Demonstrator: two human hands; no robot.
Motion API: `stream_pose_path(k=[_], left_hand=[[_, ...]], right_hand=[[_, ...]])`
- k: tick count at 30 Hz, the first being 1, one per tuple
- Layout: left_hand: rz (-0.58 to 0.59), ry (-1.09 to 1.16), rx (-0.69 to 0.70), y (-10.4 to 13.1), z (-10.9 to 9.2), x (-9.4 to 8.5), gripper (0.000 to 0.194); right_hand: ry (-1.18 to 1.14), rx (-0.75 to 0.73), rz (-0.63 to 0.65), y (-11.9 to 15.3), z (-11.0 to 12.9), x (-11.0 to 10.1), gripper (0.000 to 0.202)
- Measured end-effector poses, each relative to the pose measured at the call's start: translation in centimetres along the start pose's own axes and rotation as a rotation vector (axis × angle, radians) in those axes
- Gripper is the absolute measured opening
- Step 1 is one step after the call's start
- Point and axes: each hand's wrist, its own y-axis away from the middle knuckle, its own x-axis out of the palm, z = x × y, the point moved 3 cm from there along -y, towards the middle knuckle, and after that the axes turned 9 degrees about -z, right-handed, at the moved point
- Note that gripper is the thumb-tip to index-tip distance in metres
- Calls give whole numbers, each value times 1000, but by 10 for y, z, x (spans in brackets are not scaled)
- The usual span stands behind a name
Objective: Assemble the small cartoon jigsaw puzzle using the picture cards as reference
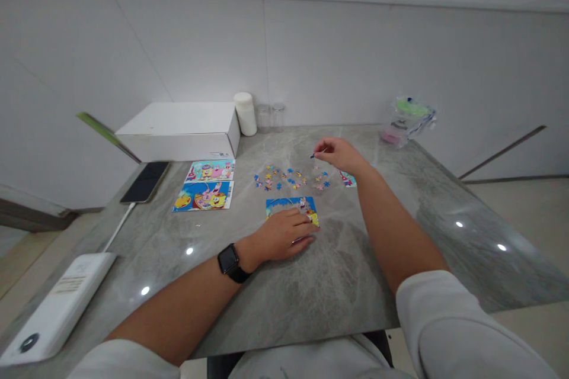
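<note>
The small dark puzzle piece (312, 156) is raised over the far side of the counter (329, 284), pinched between the thumb and forefinger of the right hand (336, 154), which is nearly closed, its other fingers curled in. The piece looks very light, thin and fairly stiff, probably card; a fingertip pinch by its edges should suit it, as a hard squeeze could bend its tabs. The loose pieces (291, 181) lie scattered below and to the left of that hand, likely easy to slide on the smooth stone-like top. Nearer the person, the flat picture puzzle (293, 202) looks light enough to skid, so its rim seems the best hold. The left hand (282, 235) lies loosely open across its lower part; how firmly it presses, I cannot tell.
</note>
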Motion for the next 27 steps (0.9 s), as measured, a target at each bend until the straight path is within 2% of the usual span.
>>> stream_pose_path(k=[3, 5, 10, 13, 22, 27], left_hand=[[0, 4, -1, 0, 1, 0, 29], [-2, 4, -5, 1, 1, 0, 29], [10, -4, -7, 2, 1, 1, 28], [29, -15, -12, 2, 1, 2, 28], [77, -16, -79, 4, 7, 3, 28], [91, -43, -118, 6, 9, 4, 29]], right_hand=[[-135, -25, -23, 8, 24, -26, 27], [-170, -21, -7, 17, 37, -36, 30], [-211, 36, 76, 43, 49, -39, 36], [-158, 59, 149, 54, 48, -28, 30], [-74, 134, 453, 72, 35, 28, 19], [95, 104, 490, 73, 18, 39, 11]])
